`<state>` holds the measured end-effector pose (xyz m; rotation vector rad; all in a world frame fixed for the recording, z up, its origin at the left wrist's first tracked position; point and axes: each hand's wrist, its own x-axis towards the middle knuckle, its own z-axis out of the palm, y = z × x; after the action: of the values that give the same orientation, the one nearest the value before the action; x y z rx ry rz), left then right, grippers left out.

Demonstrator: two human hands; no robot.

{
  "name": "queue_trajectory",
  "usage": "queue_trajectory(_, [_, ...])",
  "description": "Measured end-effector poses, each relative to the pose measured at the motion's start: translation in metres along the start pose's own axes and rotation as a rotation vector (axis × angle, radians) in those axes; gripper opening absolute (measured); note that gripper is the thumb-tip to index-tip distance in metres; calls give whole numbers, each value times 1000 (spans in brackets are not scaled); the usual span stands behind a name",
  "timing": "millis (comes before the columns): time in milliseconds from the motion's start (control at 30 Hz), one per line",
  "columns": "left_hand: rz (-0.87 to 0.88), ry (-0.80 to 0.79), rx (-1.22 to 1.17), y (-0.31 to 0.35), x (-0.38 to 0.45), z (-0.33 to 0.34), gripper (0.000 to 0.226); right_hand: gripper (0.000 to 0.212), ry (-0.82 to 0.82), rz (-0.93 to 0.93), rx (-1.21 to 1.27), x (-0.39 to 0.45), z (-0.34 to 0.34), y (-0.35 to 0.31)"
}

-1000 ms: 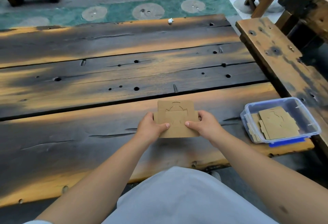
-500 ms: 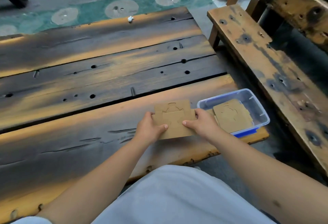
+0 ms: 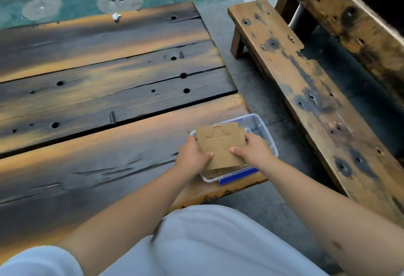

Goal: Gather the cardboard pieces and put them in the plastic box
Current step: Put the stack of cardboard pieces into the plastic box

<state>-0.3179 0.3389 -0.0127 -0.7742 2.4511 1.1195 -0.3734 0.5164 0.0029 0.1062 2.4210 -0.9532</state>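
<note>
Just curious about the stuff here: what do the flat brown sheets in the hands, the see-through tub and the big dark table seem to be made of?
The flat brown sheets look like matte cardboard: thin, dull, with cut outlines. The see-through tub seems to be clear glossy plastic, since the bench top shows through its wall, with a blue clip. The big dark table looks like thick weathered wood planks: grain, cracks and holes show, possibly stained or charred.

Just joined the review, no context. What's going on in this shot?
A person is packing cardboard pieces into a clear plastic box at the near right corner of a wooden table. The left hand and right hand each grip a side of the small stack, holding it over the open box. More cardboard already lies inside, under the stack. The stack has not been let go yet.
</note>
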Motion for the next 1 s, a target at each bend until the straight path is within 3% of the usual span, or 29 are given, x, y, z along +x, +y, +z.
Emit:
queue_trajectory(167, [-9, -27, 68, 13, 8, 24, 45, 40, 3, 20, -56, 16, -10, 20])
queue_trajectory(400, [-69, -85, 99, 25, 23, 50, 47, 41, -62, 48, -201, 46, -16, 33])
queue_trajectory(600, [-136, -164, 265, 27, 32, 61, 62, 42, -129, 101, -297, 60, -12, 40])
queue_trajectory(1000, [-220, -140, 285, 29, 41, 73, 80, 63, -66, 142, -417, 70, -3, 38])
